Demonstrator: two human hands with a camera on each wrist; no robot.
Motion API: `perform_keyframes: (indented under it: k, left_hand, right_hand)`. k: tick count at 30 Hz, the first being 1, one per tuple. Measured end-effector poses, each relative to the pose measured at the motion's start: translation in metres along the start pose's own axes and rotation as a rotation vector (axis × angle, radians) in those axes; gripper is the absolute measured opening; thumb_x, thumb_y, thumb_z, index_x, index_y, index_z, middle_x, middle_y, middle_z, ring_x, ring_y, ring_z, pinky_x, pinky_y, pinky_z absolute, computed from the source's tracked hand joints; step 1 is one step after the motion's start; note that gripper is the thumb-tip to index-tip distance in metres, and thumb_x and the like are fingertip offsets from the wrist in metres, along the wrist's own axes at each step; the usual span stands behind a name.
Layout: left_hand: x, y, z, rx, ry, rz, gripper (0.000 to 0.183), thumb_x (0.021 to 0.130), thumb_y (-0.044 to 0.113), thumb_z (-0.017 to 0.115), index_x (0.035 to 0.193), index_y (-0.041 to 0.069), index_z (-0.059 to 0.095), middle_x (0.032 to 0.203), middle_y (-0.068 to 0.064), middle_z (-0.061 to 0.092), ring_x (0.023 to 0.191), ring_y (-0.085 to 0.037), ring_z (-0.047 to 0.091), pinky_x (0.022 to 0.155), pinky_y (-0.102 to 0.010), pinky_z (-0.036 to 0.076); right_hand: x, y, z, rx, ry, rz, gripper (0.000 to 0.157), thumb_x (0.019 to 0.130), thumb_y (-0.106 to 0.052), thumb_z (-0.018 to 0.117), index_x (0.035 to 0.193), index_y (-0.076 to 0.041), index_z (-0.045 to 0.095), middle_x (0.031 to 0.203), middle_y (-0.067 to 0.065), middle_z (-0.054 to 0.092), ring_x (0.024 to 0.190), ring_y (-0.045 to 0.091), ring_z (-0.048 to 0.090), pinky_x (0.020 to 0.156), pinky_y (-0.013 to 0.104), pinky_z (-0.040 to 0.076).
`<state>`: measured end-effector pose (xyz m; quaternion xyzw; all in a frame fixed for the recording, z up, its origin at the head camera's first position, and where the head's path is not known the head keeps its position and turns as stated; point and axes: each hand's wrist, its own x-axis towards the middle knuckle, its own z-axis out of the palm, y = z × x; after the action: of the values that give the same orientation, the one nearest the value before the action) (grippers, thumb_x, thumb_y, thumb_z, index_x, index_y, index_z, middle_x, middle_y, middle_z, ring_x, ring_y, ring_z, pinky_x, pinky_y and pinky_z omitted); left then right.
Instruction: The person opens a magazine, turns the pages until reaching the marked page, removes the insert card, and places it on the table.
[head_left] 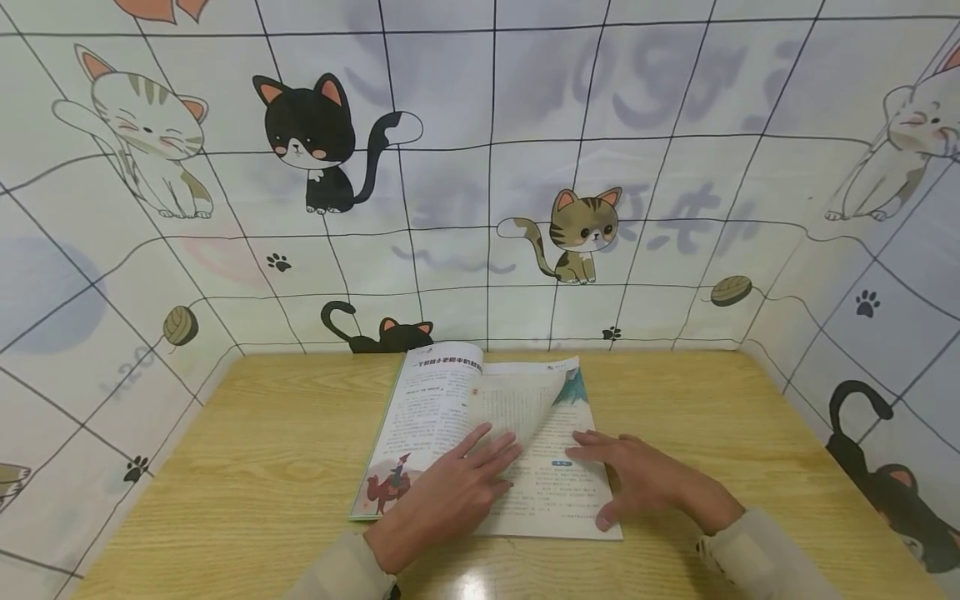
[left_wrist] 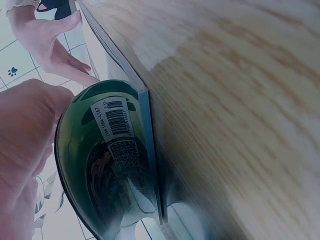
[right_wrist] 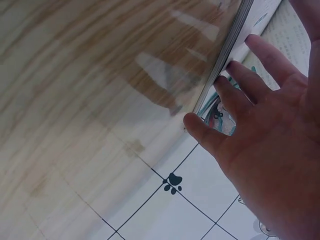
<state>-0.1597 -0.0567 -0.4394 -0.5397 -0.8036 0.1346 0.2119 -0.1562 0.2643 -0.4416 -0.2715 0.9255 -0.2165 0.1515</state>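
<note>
- White walls [head_left: 450, 183], crossed by thin dark grid lines, rise behind and on both sides.
- Yellow-brown wooden table [head_left: 262, 450] with plain grain, standing against the back wall; a bright patch of light shines near its front.
- Open book [head_left: 555, 487], lying on the middle of the table, its far edge close to the back wall. Printed lines fill both sides, and the left half bulges upward.
- Green cover [left_wrist: 80, 130] of the book, shiny, bowed up off the table in the left wrist view.
- Lifted page [head_left: 513, 400], leaning over the middle of the book; its far right corner curls up and shows the sheet beneath.
- Black-and-white cat [head_left: 311, 125], printed on the back wall, seated with its tail raised.
- Left hand [head_left: 457, 492], reaching across the book from a cream sleeve [head_left: 341, 567], fingers fairly straight and resting on the lower part of the lifted page.
- Right hand [head_left: 645, 475], spread wide at the book's right edge, thumb well apart from the fingers and near the front corner.
- Camel picture [head_left: 386, 487], in the front left corner of the left side.
- Barcode [left_wrist: 117, 117], on a white label on the cover.
- Paw print [right_wrist: 173, 182], dark, on the wall.
</note>
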Motion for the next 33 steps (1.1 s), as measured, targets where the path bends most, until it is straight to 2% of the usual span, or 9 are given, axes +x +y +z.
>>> perform_keyframes:
  k: [8,13,20,24,33]
  left_hand:
    - [0.0009,-0.0001,-0.0001,0.02,-0.015,0.003,0.015,0.09,0.028,0.068,0.099,0.023,0.079,0.146,-0.004,0.054,0.143,-0.022,0.038,0.118,-0.046,0.024]
    - [0.0015,-0.0002,-0.0004,-0.007,-0.016,-0.046,0.018,0.091,0.028,0.064,0.09,0.02,0.079,0.143,-0.005,0.056,0.143,-0.023,0.039,0.118,-0.05,0.023]
    - [0.0031,-0.002,-0.0012,-0.01,-0.086,-0.108,0.023,0.092,0.034,0.062,0.098,0.019,0.079,0.141,-0.005,0.058,0.142,-0.025,0.039,0.115,-0.056,0.025]
    - [0.0031,-0.0025,-0.0018,-0.008,-0.133,-0.14,0.024,0.092,0.036,0.061,0.095,0.019,0.077,0.139,-0.004,0.058,0.141,-0.026,0.04,0.113,-0.059,0.028]
    - [0.0014,-0.0038,-0.0003,-0.02,-0.16,-0.212,0.027,0.092,0.039,0.061,0.099,0.017,0.076,0.135,-0.005,0.061,0.138,-0.026,0.044,0.105,-0.063,0.036]
  right_hand:
    - [-0.0007,0.0009,0.001,-0.015,0.008,-0.004,0.098,0.066,-0.062,0.081,0.145,-0.012,0.052,0.156,0.016,0.038,0.141,0.041,0.036,0.107,0.066,0.029]
    - [0.0,0.0012,0.0018,-0.017,0.006,0.003,0.098,0.066,-0.063,0.08,0.145,-0.013,0.052,0.156,0.016,0.038,0.141,0.041,0.037,0.106,0.065,0.032]
    - [0.0013,0.0001,0.0018,-0.017,-0.002,0.033,0.098,0.064,-0.063,0.081,0.145,-0.016,0.052,0.157,0.013,0.038,0.141,0.041,0.037,0.105,0.065,0.034]
    - [0.001,-0.0003,0.0014,-0.009,0.0,0.036,0.098,0.064,-0.062,0.081,0.146,-0.016,0.052,0.157,0.013,0.038,0.142,0.041,0.036,0.106,0.065,0.033]
    - [0.0004,0.0011,0.0023,-0.014,0.003,0.027,0.098,0.065,-0.062,0.081,0.146,-0.014,0.052,0.157,0.013,0.038,0.141,0.042,0.035,0.106,0.065,0.033]
